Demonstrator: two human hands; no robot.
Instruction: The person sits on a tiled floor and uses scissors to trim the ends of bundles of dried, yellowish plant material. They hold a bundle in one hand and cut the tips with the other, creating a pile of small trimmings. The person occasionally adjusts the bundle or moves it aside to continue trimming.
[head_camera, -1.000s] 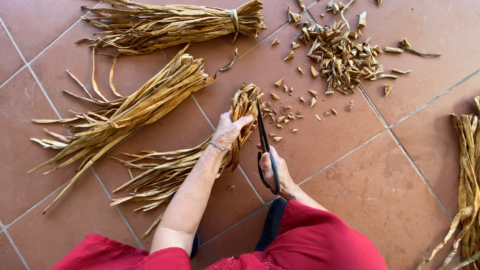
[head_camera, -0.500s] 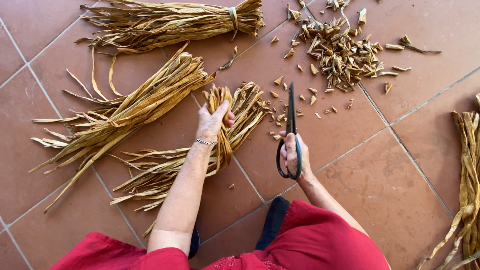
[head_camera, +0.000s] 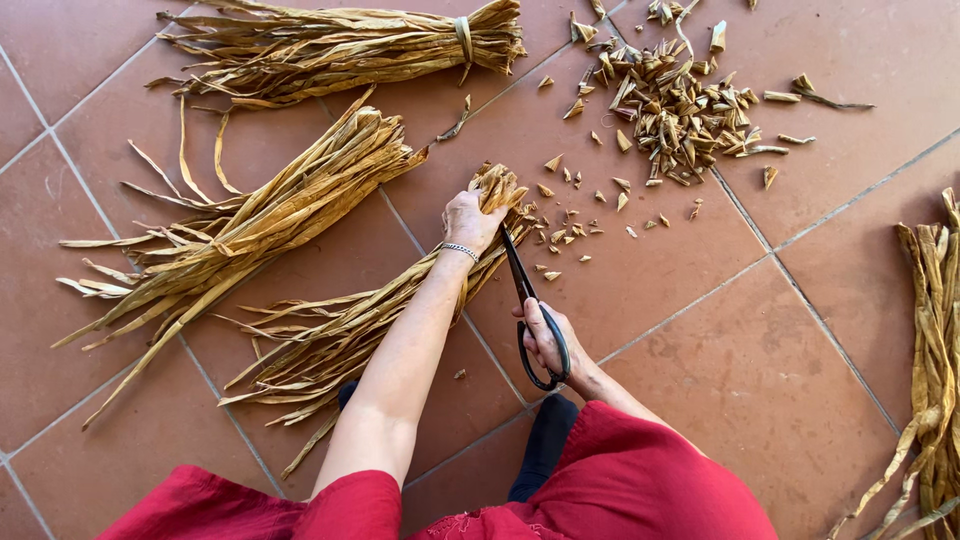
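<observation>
The left hand (head_camera: 470, 218) is closed around the cut end of a bundle of dried leaf strips (head_camera: 350, 335) lying on the tiled floor (head_camera: 760, 380). The right hand (head_camera: 545, 340) grips black scissors (head_camera: 528, 305), blades at the bundle. Cut scraps (head_camera: 680, 110) lie heaped nearby.

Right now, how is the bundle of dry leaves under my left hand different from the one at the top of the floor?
The held bundle is loose, with no tie visible, strands splaying at its far end; the top bundle is bound with a strip near its cut end. The left hand grips the held bundle beside the black scissors in the right hand; the top bundle lies untouched. Both are tan dried strips on the tile floor.
</observation>
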